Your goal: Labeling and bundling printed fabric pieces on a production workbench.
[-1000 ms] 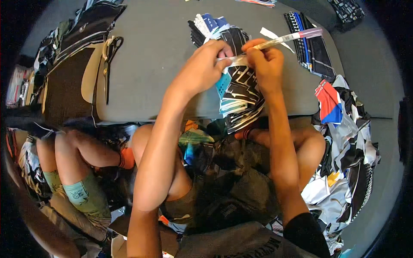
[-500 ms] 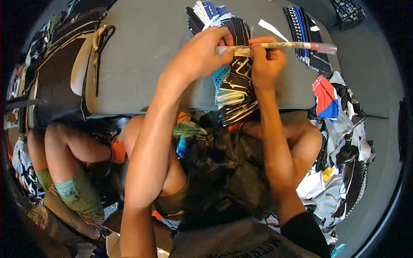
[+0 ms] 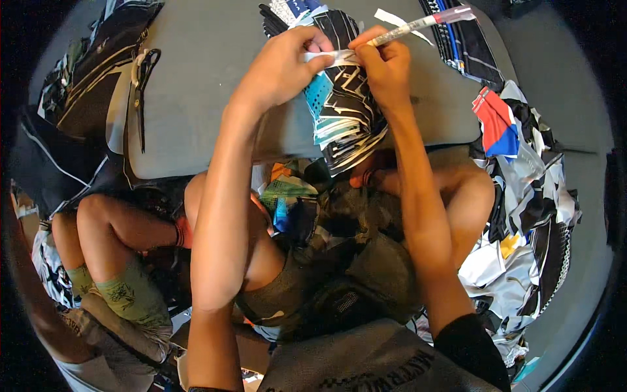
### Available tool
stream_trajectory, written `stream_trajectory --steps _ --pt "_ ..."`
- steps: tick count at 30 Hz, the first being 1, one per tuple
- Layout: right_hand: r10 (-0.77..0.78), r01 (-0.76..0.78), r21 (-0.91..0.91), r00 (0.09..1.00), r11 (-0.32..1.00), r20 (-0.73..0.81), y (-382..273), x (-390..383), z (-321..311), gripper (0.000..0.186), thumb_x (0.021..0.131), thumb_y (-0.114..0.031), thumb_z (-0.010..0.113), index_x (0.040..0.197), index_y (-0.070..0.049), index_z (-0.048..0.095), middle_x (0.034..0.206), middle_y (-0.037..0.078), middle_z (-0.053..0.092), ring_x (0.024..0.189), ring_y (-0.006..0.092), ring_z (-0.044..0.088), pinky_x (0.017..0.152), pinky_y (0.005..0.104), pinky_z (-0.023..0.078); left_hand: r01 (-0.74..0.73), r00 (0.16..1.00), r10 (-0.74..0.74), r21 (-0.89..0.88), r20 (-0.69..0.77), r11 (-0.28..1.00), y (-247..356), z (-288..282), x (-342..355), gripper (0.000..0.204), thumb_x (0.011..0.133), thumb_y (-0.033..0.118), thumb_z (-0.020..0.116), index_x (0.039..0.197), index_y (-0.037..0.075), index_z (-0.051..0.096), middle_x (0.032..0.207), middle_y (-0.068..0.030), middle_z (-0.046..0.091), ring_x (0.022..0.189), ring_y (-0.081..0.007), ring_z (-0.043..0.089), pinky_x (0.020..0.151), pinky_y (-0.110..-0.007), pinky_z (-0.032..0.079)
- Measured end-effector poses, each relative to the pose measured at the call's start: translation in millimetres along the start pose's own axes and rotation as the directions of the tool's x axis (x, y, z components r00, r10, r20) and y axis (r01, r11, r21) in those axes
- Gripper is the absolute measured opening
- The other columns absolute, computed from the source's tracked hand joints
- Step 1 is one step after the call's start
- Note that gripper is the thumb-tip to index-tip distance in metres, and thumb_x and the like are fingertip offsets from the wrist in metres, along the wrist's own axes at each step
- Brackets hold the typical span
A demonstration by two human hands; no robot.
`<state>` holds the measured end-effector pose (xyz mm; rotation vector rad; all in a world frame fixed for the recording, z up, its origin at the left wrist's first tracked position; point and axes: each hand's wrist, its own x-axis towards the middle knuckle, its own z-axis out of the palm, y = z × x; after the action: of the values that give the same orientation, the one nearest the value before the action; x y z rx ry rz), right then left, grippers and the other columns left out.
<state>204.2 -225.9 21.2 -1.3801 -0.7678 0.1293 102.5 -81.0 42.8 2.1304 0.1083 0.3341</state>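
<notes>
A thick bundle of cut fabric pieces (image 3: 349, 108), black with white lines and some teal and blue, lies across the far middle of the grey surface. Around its middle runs a pale translucent band (image 3: 345, 59). My left hand (image 3: 290, 62) pinches the band's left side between thumb and fingers. My right hand (image 3: 390, 68) is closed around a slim marker (image 3: 421, 26) with a clear and pinkish end, which slants up to the right. The marker's other end is at the band; whether its tip touches is hidden by my fingers.
Black-handled scissors (image 3: 140, 98) lie at the left beside dark fabric (image 3: 91, 98). A second fabric stack (image 3: 460, 39) and a white strip (image 3: 401, 26) are at far right. Mixed scraps (image 3: 516, 242) pile up at the right. Another person's bent knee (image 3: 108, 222) is at left.
The marker has tilted from nearly level to slanting upward. Both hands remain at the band. At left, a dark fabric piece with pale edging has come into view, along with another person's arm.
</notes>
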Motion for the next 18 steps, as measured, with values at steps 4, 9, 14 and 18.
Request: stream_trajectory --steps 4,9,14,18 --pt "-0.001 0.001 -0.061 1.000 0.998 0.003 0.4 -1.6 0.5 0.005 0.073 -0.008 0.057 0.072 -0.005 0.061 0.057 -0.002 0.050 0.051 0.0074 0.038 0.048 0.0205 0.031 0.004 1.000 -0.005 -0.019 -0.018 1.000 -0.6 0.5 -0.7 0.011 0.081 0.008 0.061 0.091 0.004 0.061 0.081 -0.0010 0.057 0.071 -0.0100 0.049 0.063 -0.022 0.041" --pt "-0.046 0.050 -0.097 0.998 0.994 0.038 -1.8 -2.5 3.7 0.010 0.075 -0.005 0.052 0.075 -0.006 0.062 0.058 -0.003 0.048 0.053 0.0053 0.036 0.050 0.0173 0.028 0.018 1.000 -0.017 -0.047 0.010 0.999 -1.0 -0.6 -0.8 0.013 0.081 0.009 0.062 0.093 0.004 0.061 0.083 -0.0008 0.058 0.072 -0.0099 0.049 0.065 -0.021 0.040" --pt "-0.051 0.061 -0.114 0.995 0.992 0.087 -8.3 -6.0 4.3 0.010 0.074 -0.005 0.053 0.074 -0.006 0.062 0.058 -0.005 0.046 0.052 0.0050 0.035 0.049 0.0172 0.026 0.048 0.999 -0.048 -0.039 0.003 0.998 -0.7 -0.8 -0.9 0.014 0.081 0.010 0.062 0.093 0.004 0.061 0.083 -0.0008 0.058 0.072 -0.0095 0.049 0.065 -0.021 0.039" --pt "-0.026 0.033 -0.104 0.997 0.994 0.068 -8.8 -5.4 2.4 0.009 0.074 -0.005 0.053 0.073 -0.006 0.062 0.057 -0.004 0.046 0.052 0.0050 0.035 0.049 0.0174 0.026 0.006 1.000 -0.007 -0.069 -0.016 0.998 -0.8 1.0 0.0 0.013 0.079 0.009 0.062 0.091 0.003 0.061 0.079 -0.0027 0.056 0.066 -0.0105 0.049 0.060 -0.022 0.041"
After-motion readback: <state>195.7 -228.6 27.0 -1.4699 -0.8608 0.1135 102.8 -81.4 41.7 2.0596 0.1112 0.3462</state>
